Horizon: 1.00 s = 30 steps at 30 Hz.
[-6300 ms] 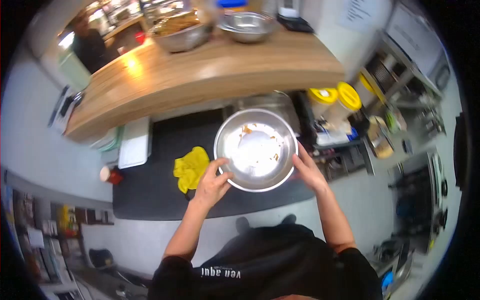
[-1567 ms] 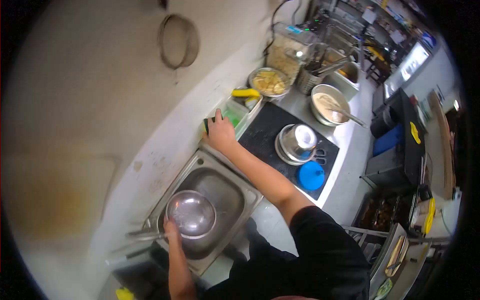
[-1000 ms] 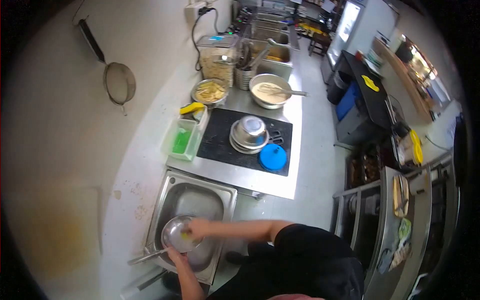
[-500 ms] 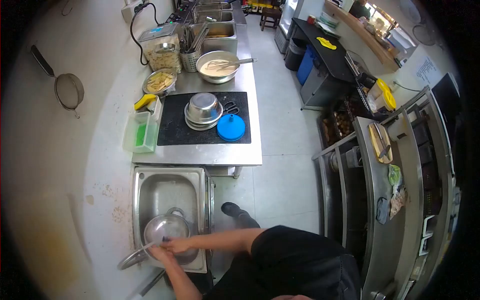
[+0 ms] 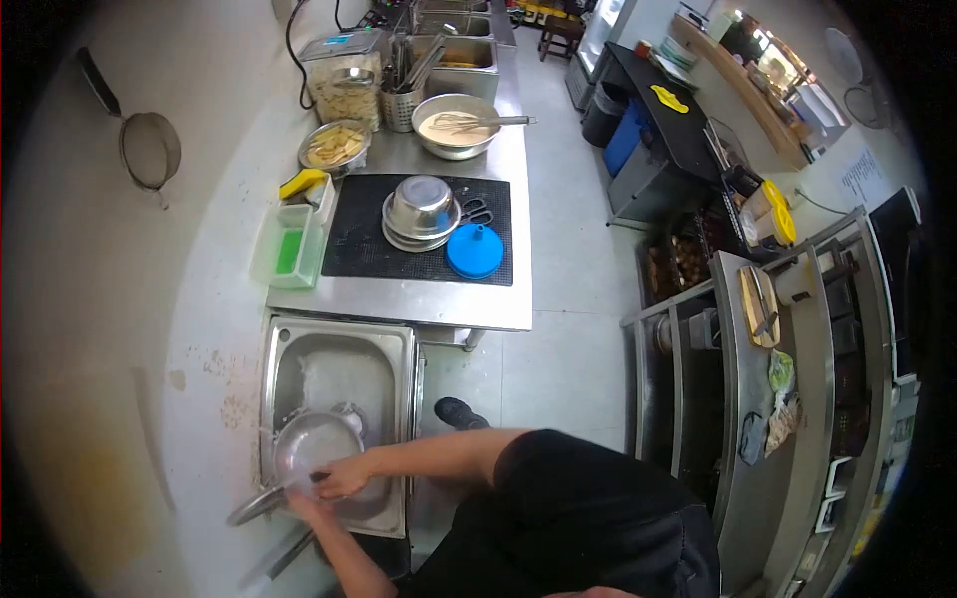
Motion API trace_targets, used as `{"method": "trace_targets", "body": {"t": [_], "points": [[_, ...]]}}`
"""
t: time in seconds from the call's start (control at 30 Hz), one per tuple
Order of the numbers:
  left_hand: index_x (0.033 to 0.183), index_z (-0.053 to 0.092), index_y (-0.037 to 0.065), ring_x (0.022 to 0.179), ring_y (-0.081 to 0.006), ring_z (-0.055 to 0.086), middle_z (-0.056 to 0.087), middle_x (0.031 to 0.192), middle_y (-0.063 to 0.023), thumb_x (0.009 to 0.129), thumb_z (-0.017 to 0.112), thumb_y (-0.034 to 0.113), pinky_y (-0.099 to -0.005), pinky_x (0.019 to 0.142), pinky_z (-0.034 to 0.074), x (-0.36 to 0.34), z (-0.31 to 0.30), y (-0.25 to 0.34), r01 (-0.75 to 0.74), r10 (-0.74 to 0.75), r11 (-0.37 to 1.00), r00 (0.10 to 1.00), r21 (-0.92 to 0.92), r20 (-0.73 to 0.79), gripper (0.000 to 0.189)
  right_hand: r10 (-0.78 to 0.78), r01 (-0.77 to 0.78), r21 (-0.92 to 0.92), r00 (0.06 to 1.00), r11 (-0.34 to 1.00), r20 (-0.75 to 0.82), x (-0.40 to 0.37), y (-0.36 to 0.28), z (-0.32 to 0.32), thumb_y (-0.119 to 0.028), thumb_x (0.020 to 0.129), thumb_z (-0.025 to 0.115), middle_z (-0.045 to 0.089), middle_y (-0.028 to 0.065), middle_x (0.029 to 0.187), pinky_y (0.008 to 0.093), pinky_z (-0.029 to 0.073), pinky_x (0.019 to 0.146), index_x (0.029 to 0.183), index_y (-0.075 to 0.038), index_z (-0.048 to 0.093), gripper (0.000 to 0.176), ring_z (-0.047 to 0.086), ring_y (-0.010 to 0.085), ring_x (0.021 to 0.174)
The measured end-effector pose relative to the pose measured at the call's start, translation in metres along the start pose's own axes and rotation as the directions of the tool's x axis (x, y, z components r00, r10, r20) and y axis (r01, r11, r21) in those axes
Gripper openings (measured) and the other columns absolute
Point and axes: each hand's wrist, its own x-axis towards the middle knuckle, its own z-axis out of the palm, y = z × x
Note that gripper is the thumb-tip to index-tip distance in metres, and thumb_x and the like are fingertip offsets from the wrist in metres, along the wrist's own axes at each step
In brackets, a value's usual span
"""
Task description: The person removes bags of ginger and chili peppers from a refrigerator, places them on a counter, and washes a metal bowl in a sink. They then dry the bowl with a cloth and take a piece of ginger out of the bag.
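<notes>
One steel bowl (image 5: 316, 444) down in the sink (image 5: 349, 349), likely light, stiff and slick when wet; grab it by the rim! Right hand (image 5: 344, 478) clutches a dark pad (image 5: 320, 476); left hand (image 5: 311, 509), blurred beside the bowl, grip can't be told.

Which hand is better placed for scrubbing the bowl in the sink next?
Likely the right hand: it seems to hold a dark pad at the bowl; the blurred left hand apparently steadies it.

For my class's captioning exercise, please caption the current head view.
Left hand and right hand at a metal bowl in a steel sink, an upturned blue funnel on the black mat beyond.
</notes>
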Motion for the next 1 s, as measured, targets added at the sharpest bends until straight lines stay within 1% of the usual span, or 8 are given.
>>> {"method": "trace_targets", "body": {"t": [0.07, 0.27, 0.33, 0.4, 0.53, 0.7, 0.77, 1.0], "points": [[0.13, 0.044, 0.004, 0.11, -0.0312, 0.054, 0.051, 0.127, -0.0153, 0.096, 0.037, 0.035, -0.0419, 0.091, 0.047, -0.029, 0.021, 0.018, -0.031, 0.027, 0.993, 0.999, -0.112, -0.034, 0.046, 0.141, -0.127, -0.088, 0.974, 0.988, 0.175, -0.043, -0.014, -0.033, -0.032, 0.097, 0.029, 0.041, 0.0164, 0.139, 0.0489, 0.015, 0.113, 0.134, -0.005, 0.042, 0.047, 0.025, 0.0371, 0.136], [0.133, 0.041, 0.008, 0.114, -0.0318, 0.053, 0.05, 0.128, -0.0152, 0.094, 0.044, 0.029, -0.0473, 0.093, 0.046, -0.033, 0.062, -0.014, -0.102, 0.154, 0.963, 0.968, 0.249, -0.199, 0.044, 0.052, -0.177, -0.524, 0.968, 0.833, -0.244, -0.016, 0.033, -0.023, -0.04, 0.098, 0.029, 0.042, 0.0184, 0.136, 0.0485, 0.014, 0.113, 0.122, -0.006, 0.054, 0.049, 0.026, 0.04, 0.134], [0.128, 0.047, 0.006, 0.11, -0.0315, 0.055, 0.053, 0.125, -0.0151, 0.093, 0.04, 0.03, -0.0466, 0.089, 0.048, -0.003, 0.047, -0.002, 0.036, 0.007, 0.959, 0.989, 0.283, -0.148, 0.043, 0.321, -0.215, 0.361, 0.909, 0.908, -0.266, 0.002, 0.009, -0.004, -0.044, 0.093, 0.041, 0.049, 0.021, 0.127, 0.0453, 0.027, 0.107, 0.113, -0.005, 0.058, 0.047, 0.041, 0.0378, 0.125], [0.118, 0.057, 0.002, 0.101, -0.028, 0.059, 0.059, 0.114, -0.0114, 0.089, 0.053, 0.026, -0.037, 0.083, 0.05, 0.056, -0.02, -0.014, 0.212, -0.221, 0.975, 0.938, 0.064, 0.267, 0.038, 0.191, -0.148, 0.289, 0.973, 0.946, -0.129, -0.016, -0.008, -0.018, -0.047, 0.089, 0.047, 0.055, 0.0212, 0.118, 0.0447, 0.035, 0.099, 0.111, -0.004, 0.059, 0.049, 0.049, 0.037, 0.114], [0.117, 0.058, 0.003, 0.095, -0.0252, 0.059, 0.061, 0.107, -0.0092, 0.086, 0.058, 0.03, -0.0369, 0.08, 0.049, -0.009, 0.083, 0.063, 0.429, -0.437, 0.844, 0.898, 0.322, -0.051, 0.041, 0.196, -0.198, -0.011, 0.975, 0.98, -0.101, -0.051, -0.045, -0.07, -0.057, 0.078, 0.06, 0.065, 0.019, 0.09, 0.0458, 0.049, 0.076, 0.103, -0.004, 0.062, 0.059, 0.063, 0.0356, 0.083], [0.104, 0.063, 0.007, 0.08, -0.0188, 0.054, 0.059, 0.092, -0.0042, 0.092, 0.044, 0.049, -0.0297, 0.067, 0.042, 0.036, 0.061, 0.04, -0.04, 0.091, 0.909, 0.991, 0.416, -0.102, 0.048, 0.642, -0.543, 0.349, 0.693, 0.764, -0.327, -0.044, -0.014, -0.123, -0.074, 0.068, 0.06, 0.065, 0.0191, 0.076, 0.0448, 0.05, 0.069, 0.079, -0.003, 0.069, 0.072, 0.064, 0.0345, 0.075], [0.067, 0.052, 0.012, 0.061, -0.0108, 0.037, 0.041, 0.063, 0.0038, 0.094, 0.045, 0.051, -0.0313, 0.055, 0.03, -0.021, 0.112, 0.084, -0.052, 0.044, 0.54, 0.998, 0.84, 0.033, 0.048, 0.653, -0.613, 0.248, 0.632, 0.75, -0.417, -0.042, 0.008, -0.143, -0.081, 0.064, 0.056, 0.064, 0.0184, 0.069, 0.0446, 0.049, 0.067, 0.073, -0.004, 0.069, 0.079, 0.063, 0.0337, 0.067], [0.116, 0.056, 0.0, 0.1, -0.0133, 0.055, 0.06, 0.107, -0.0033, 0.094, 0.053, 0.014, -0.0265, 0.085, 0.043, -0.03, 0.125, 0.046, -0.011, 0.003, 0.993, 0.997, 0.117, 0.074, 0.027, 0.386, -0.209, 0.327, 0.404, 0.921, -0.829, 0.002, -0.007, -0.069, -0.034, 0.087, 0.058, 0.062, 0.0135, 0.109, 0.0438, 0.042, 0.09, 0.112, -0.011, 0.06, 0.034, 0.054, 0.0346, 0.107]]}}
